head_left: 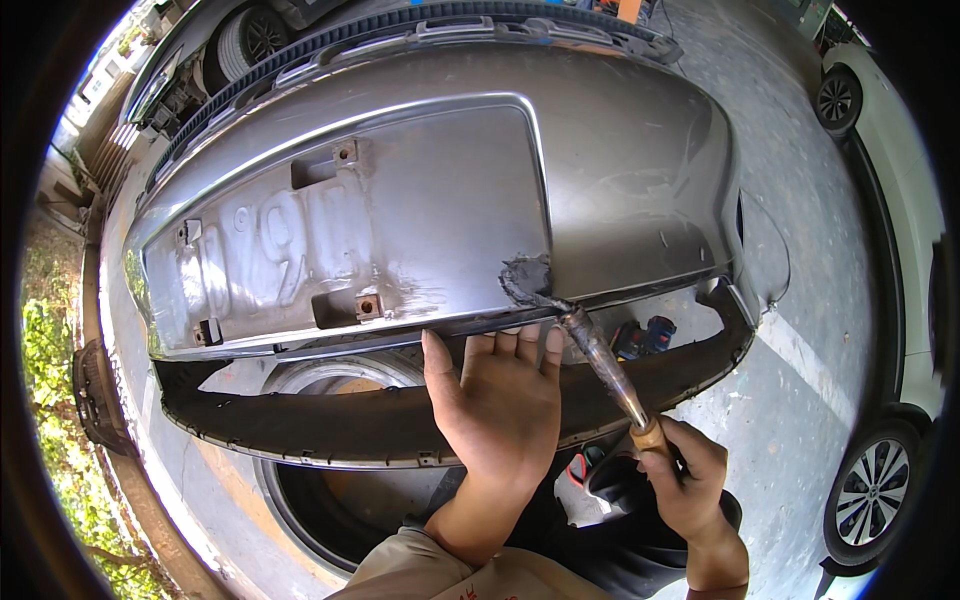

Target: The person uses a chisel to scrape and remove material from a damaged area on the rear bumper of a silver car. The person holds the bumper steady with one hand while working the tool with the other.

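A large grey car bumper [640, 160] lies in front of me, with a recessed plate area in its left half. My right hand [685, 475] is closed around the wooden handle of a soldering iron [610, 365]. The iron's metal shaft slants up and left, and its tip meets a dark, rough, melted-looking patch [527, 275] at the recess's lower right corner. Just below that patch, my left hand [500, 405] is turned palm up. Its fingers are extended, with the fingertips at the bumper's near edge and the thumb spread to the left.
Below the bumper's body runs its dark lower strip [350, 425], over a tire [300, 520] on the floor. A dark blue tool [645, 338] shows through the gap. Parked at right is a light-coloured car [905, 230]; another car's wheel [250, 42] is at far left.
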Available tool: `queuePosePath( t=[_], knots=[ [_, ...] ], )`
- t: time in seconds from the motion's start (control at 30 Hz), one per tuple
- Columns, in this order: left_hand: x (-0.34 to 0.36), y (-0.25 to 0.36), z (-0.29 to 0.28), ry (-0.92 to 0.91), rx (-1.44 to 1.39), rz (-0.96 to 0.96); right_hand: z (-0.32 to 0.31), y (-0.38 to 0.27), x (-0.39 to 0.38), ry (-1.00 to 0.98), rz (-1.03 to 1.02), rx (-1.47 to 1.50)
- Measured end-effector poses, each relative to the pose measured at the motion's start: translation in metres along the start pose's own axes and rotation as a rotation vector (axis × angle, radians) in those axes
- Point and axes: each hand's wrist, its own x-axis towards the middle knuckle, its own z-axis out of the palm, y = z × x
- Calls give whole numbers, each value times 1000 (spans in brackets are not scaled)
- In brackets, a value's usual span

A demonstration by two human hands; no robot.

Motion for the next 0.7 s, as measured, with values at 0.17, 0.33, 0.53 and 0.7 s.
queuePosePath(
  t=[0.17, 0.33, 0.53, 0.7],
  knots=[
    [-1, 1, -2, -8, -2, -13, 5, 6, 4, 109, -251, -149],
    [-2, -1, 15, 138, -24, 9, 11, 12, 7, 223, -385, -287],
    [-1, -1, 21, 160, -14, 17, 12, 15, 9, 366, -532, -546],
    [-1, 0, 9, 88, -42, -1, 12, 25, 6, 386, -548, -550]
  ],
)
